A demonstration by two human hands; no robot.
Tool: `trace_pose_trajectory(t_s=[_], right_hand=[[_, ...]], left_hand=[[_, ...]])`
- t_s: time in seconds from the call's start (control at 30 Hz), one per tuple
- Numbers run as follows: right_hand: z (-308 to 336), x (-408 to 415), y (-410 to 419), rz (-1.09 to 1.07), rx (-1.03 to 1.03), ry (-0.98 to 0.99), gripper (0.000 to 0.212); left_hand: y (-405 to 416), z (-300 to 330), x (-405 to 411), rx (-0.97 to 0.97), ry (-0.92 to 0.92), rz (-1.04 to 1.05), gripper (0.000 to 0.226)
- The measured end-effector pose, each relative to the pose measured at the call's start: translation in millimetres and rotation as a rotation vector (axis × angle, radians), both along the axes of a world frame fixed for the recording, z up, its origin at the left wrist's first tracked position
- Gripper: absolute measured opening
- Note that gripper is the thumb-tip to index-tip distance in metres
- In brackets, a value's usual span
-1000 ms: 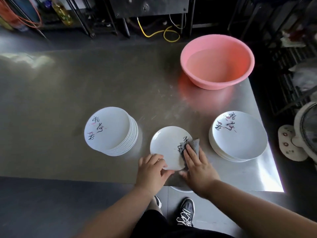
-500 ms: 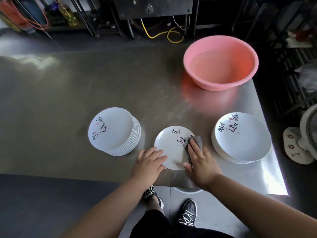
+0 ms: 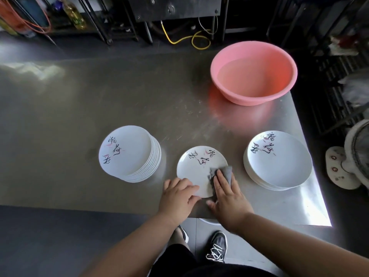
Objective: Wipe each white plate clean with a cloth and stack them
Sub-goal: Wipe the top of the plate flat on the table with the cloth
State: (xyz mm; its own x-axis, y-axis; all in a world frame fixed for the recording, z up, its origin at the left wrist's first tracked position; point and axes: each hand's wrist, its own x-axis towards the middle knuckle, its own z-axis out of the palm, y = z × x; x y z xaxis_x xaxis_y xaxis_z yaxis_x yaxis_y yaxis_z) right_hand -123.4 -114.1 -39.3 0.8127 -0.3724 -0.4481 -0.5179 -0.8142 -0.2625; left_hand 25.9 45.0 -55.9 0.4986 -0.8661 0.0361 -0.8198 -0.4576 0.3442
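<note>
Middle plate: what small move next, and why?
Probably sweep the grey cloth up across the middle plate: the right hand presses it only at the near right edge, while the left hand steadies the rim.

Place: a working kitchen, likely a commercial back room, is suggested.
Work surface: a bare steel table (image 3: 99,100) with a scratched, reflective top is seen.
Dishes: matching white plates are kept in two piles, a left stack (image 3: 129,153) and a right stack (image 3: 277,159), as for serving many people.
Washing gear: a pink plastic basin (image 3: 253,72) is set at the table's far side.
Supplies: a bottle of yellow oil (image 3: 74,15) is stored on a dark metal rack behind.
Fittings: a yellow cable (image 3: 185,39) is trailed under a metal unit; a floor fan (image 3: 353,156) is placed at the right.
</note>
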Motion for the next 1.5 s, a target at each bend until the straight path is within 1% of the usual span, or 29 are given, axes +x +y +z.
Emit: trace_pose_trajectory(t_s=[0.1,0.17,0.2,0.23,0.3,0.37,0.43,0.53,0.6,0.77,0.83,0.93,1.03,1.1,1.17,1.23,1.3,1.37,1.4,1.43,1.47,1.5], right_hand=[[1.3,-20.0,9.6,0.064,0.065,0.043,0.100],[0.4,-14.5,-6.7,0.071,0.051,-0.002,0.095],[-0.9,-7.8,-18.3,0.066,0.030,-0.034,0.090],[-2.1,0.6,-30.5,0.061,0.016,-0.054,0.085],[-1.5,16.0,-50.8,0.036,0.038,-0.072,0.078],[-2.8,21.5,-55.1,-0.012,0.065,-0.112,0.075],[-4.5,15.1,-38.1,-0.055,0.054,-0.100,0.079],[-4.4,-10.1,6.9,-0.016,0.025,-0.042,0.092],[-4.5,-15.2,11.3,-0.017,0.046,-0.005,0.096],[-3.9,20.3,-43.0,-0.068,0.030,-0.093,0.077],[-2.9,23.0,-41.7,-0.080,0.026,-0.097,0.077],[-1.9,0.2,-4.0,-0.050,-0.004,-0.076,0.085],[0.2,-25.0,15.8,-0.024,0.049,-0.031,0.090],[-0.4,-21.5,-0.9,-0.046,0.085,-0.038,0.085],[-3.6,-5.9,-25.8,-0.043,0.064,-0.074,0.080],[-4.6,10.6,-48.3,-0.058,0.050,-0.089,0.077],[-6.5,19.8,-52.9,-0.088,0.032,-0.081,0.078],[-2.3,21.1,-32.4,-0.071,-0.016,-0.017,0.083],[2.3,17.3,-13.6,-0.028,-0.050,0.006,0.086],[6.9,9.9,8.2,0.026,-0.084,0.000,0.089],[8.4,-0.2,29.3,0.054,-0.078,-0.015,0.090],[10.0,-10.5,46.1,0.074,-0.050,-0.031,0.090]], left_hand=[[-4.1,4.0,-2.0,0.045,-0.018,-0.072,0.051],[-0.4,6.6,8.4,0.065,-0.029,-0.068,0.068],[2.8,7.8,16.2,0.081,-0.026,-0.055,0.071],[7.1,8.2,23.9,0.101,-0.027,-0.049,0.070],[13.6,5.8,35.4,0.123,-0.049,-0.084,0.060],[15.3,1.1,37.7,0.116,-0.063,-0.112,0.052],[13.0,-3.8,32.6,0.086,-0.069,-0.086,0.050],[13.0,-10.2,21.0,0.054,-0.056,-0.034,0.051],[14.0,-11.3,16.7,0.045,-0.062,-0.033,0.050],[12.0,-11.6,8.9,0.021,-0.120,-0.040,0.038],[8.9,-10.5,4.2,0.012,-0.122,-0.009,0.038],[1.4,-6.9,-4.0,-0.021,-0.057,0.018,0.035],[-6.8,-0.2,-11.7,0.013,-0.035,-0.036,0.044],[-7.6,3.3,-9.3,0.027,-0.032,-0.025,0.054],[-3.9,6.9,1.3,0.035,-0.029,0.028,0.061],[1.5,6.3,14.5,0.042,-0.050,0.024,0.052],[5.5,1.4,23.7,0.062,-0.085,-0.015,0.041],[4.6,-3.5,24.0,0.042,-0.111,-0.024,0.034],[2.5,-5.0,21.6,0.016,-0.116,-0.021,0.030],[0.4,-6.2,18.4,-0.013,-0.116,-0.020,0.024],[-1.4,-6.8,14.7,-0.038,-0.108,-0.019,0.019],[-2.9,-6.6,11.1,-0.052,-0.092,-0.016,0.020]])
